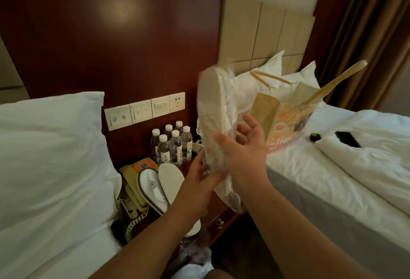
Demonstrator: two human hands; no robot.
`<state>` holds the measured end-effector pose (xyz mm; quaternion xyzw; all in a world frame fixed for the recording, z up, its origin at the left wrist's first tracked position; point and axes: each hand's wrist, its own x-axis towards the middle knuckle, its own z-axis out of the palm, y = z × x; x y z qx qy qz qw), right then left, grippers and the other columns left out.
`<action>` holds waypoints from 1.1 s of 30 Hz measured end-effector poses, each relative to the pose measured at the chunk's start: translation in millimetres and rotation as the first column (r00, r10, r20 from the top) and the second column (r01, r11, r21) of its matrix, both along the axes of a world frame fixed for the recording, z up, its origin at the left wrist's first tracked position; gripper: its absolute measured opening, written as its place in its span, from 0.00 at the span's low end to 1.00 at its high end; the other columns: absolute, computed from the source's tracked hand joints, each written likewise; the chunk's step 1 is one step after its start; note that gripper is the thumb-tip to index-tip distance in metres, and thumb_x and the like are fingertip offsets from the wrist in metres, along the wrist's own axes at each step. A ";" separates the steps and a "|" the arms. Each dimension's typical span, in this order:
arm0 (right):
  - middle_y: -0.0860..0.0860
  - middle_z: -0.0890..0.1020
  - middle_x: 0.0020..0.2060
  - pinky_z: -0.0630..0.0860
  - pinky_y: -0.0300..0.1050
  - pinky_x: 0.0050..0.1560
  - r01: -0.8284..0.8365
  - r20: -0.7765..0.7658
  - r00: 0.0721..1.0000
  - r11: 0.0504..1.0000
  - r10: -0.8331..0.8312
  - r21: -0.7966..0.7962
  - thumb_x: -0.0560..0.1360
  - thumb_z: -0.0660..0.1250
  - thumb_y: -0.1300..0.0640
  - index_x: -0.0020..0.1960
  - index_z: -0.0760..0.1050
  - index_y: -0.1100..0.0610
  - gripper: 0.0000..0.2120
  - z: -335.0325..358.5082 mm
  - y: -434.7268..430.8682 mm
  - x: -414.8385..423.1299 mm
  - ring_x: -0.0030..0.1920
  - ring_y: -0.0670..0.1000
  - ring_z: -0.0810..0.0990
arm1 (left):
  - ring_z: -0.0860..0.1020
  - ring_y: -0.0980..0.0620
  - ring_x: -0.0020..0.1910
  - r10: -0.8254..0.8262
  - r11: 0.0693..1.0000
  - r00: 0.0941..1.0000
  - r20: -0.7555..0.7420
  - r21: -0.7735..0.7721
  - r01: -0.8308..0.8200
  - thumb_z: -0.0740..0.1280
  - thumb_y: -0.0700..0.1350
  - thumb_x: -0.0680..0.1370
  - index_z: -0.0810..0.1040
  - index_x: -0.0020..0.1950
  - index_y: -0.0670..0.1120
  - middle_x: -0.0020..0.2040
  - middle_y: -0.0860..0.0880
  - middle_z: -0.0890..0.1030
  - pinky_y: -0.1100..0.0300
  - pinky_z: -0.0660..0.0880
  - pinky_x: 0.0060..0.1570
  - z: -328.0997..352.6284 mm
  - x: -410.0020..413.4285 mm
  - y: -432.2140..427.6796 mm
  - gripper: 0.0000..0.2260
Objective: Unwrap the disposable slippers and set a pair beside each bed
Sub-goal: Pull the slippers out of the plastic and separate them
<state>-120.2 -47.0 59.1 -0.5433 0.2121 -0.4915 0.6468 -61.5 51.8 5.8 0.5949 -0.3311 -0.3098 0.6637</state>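
**Right hand** (pixel 244 145): fingers straight and spread, the thumb in front of and the fingers behind the pair of white disposable slippers in clear plastic wrap (pixel 213 110). The pair stands upright between the two hands, one pale sole facing outward.

**Left hand** (pixel 199 179): thumb and fingers closed on the pack's lower end; motion blur hides finer detail.

**Below the left fingers**, on the dark wooden nightstand (pixel 224 227): an unwrapped white slipper pair (pixel 153 190), one slipper sole-up, lying against a yellow corded telephone (pixel 131 181). Beyond them stand clear water bottles (pixel 173 145).

**Beyond the right fingers**: a tan paper carrier bag (pixel 286 119) on the white-sheeted bed (pixel 332 179).
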 end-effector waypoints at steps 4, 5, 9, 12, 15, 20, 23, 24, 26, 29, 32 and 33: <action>0.40 0.81 0.53 0.82 0.43 0.49 -0.123 0.040 0.991 0.980 0.130 -0.154 0.61 0.81 0.53 0.61 0.72 0.35 0.33 14.6 33.5 -17.4 0.55 0.45 0.82 | 0.80 0.65 0.54 0.009 0.989 0.999 0.037 -0.150 -0.003 0.62 0.77 0.65 0.71 0.69 0.63 0.57 0.63 0.82 0.67 0.78 0.40 26.2 -10.5 14.1 0.36; 0.41 0.81 0.53 0.81 0.46 0.51 -0.139 0.044 0.988 0.978 0.148 -0.158 0.62 0.80 0.53 0.61 0.73 0.36 0.31 16.2 39.7 -21.2 0.56 0.46 0.82 | 0.81 0.64 0.52 0.018 0.984 0.998 0.052 -0.179 -0.009 0.62 0.77 0.64 0.74 0.67 0.61 0.55 0.60 0.83 0.68 0.78 0.39 30.9 -14.0 17.8 0.36; 0.54 0.79 0.59 0.79 0.57 0.58 -0.346 0.184 0.922 0.938 0.340 0.001 0.72 0.70 0.53 0.65 0.74 0.46 0.22 23.0 60.4 -34.4 0.59 0.54 0.81 | 0.83 0.56 0.52 -0.003 0.966 1.000 0.027 -0.257 0.010 0.68 0.73 0.66 0.79 0.58 0.61 0.54 0.53 0.85 0.58 0.79 0.44 41.5 -27.5 32.1 0.26; 0.56 0.80 0.59 0.81 0.51 0.50 -0.446 0.284 0.869 0.890 0.405 0.098 0.71 0.67 0.49 0.68 0.72 0.50 0.25 31.4 70.9 -43.2 0.58 0.56 0.81 | 0.83 0.50 0.54 0.085 0.956 0.995 -0.043 -0.279 -0.093 0.76 0.61 0.67 0.81 0.57 0.60 0.55 0.51 0.85 0.49 0.79 0.49 42.8 -30.8 38.5 0.20; 0.56 0.81 0.58 0.80 0.47 0.50 -0.432 0.252 0.882 0.897 0.399 0.090 0.71 0.67 0.49 0.67 0.72 0.49 0.25 37.9 72.3 -52.4 0.57 0.57 0.83 | 0.85 0.49 0.47 0.217 0.919 0.920 -0.326 -0.251 -0.305 0.76 0.44 0.70 0.82 0.56 0.52 0.50 0.49 0.86 0.55 0.80 0.39 37.9 -23.6 40.5 0.15; 0.49 0.81 0.56 0.78 0.50 0.57 -0.085 0.118 0.989 0.994 0.093 -0.070 0.71 0.70 0.56 0.62 0.74 0.44 0.20 38.7 47.5 -75.6 0.57 0.53 0.81 | 0.83 0.48 0.45 0.138 0.916 0.700 -0.701 -0.178 -0.359 0.77 0.40 0.62 0.80 0.51 0.45 0.41 0.49 0.87 0.55 0.79 0.36 25.7 -1.2 52.0 0.18; 0.41 0.78 0.56 0.81 0.54 0.54 -0.016 -0.121 0.993 0.983 -0.006 -0.184 0.67 0.73 0.47 0.60 0.72 0.38 0.23 33.4 38.1 -81.5 0.56 0.47 0.80 | 0.84 0.48 0.47 0.117 0.916 0.686 -0.718 -0.189 -0.354 0.77 0.38 0.63 0.79 0.53 0.45 0.43 0.49 0.87 0.54 0.80 0.39 18.3 4.4 57.4 0.19; 0.40 0.77 0.58 0.81 0.55 0.54 -0.010 -0.243 0.969 0.973 -0.049 -0.232 0.65 0.74 0.44 0.61 0.71 0.36 0.26 31.5 38.2 -80.7 0.57 0.46 0.79 | 0.84 0.48 0.47 0.111 0.914 0.687 -0.718 -0.197 -0.354 0.77 0.38 0.63 0.79 0.53 0.46 0.45 0.49 0.87 0.53 0.80 0.40 16.8 5.2 58.4 0.20; 0.42 0.71 0.66 0.80 0.53 0.55 -0.016 -0.456 0.880 0.952 -0.132 -0.307 0.63 0.76 0.40 0.64 0.65 0.33 0.33 24.6 37.9 -75.1 0.62 0.48 0.75 | 0.85 0.48 0.48 0.097 0.913 0.697 -0.710 -0.215 -0.346 0.76 0.38 0.64 0.80 0.54 0.47 0.47 0.49 0.87 0.52 0.80 0.43 14.7 6.0 58.7 0.20; 0.45 0.67 0.68 0.75 0.38 0.41 -0.035 -0.573 0.803 0.948 -0.161 -0.316 0.64 0.78 0.39 0.70 0.60 0.38 0.41 14.8 34.8 -65.9 0.61 0.50 0.75 | 0.85 0.48 0.47 0.073 0.919 0.712 -0.698 -0.231 -0.320 0.76 0.39 0.65 0.80 0.56 0.47 0.48 0.48 0.87 0.52 0.79 0.43 14.0 5.9 60.1 0.20; 0.42 0.74 0.61 0.72 0.34 0.36 -0.046 -0.559 0.818 0.953 -0.136 -0.299 0.66 0.76 0.38 0.69 0.64 0.39 0.36 18.6 30.4 -63.8 0.52 0.43 0.78 | 0.84 0.48 0.48 0.036 0.920 0.714 -0.700 -0.256 -0.297 0.75 0.39 0.65 0.80 0.54 0.48 0.48 0.49 0.86 0.52 0.79 0.44 12.4 7.2 64.2 0.18; 0.41 0.76 0.58 0.72 0.34 0.37 -0.052 -0.532 0.841 0.962 -0.101 -0.266 0.66 0.75 0.37 0.67 0.66 0.38 0.33 23.0 30.0 -64.5 0.50 0.40 0.78 | 0.84 0.48 0.48 0.019 0.921 0.711 -0.703 -0.264 -0.286 0.75 0.38 0.65 0.80 0.53 0.48 0.48 0.49 0.86 0.52 0.79 0.44 11.8 8.3 66.3 0.17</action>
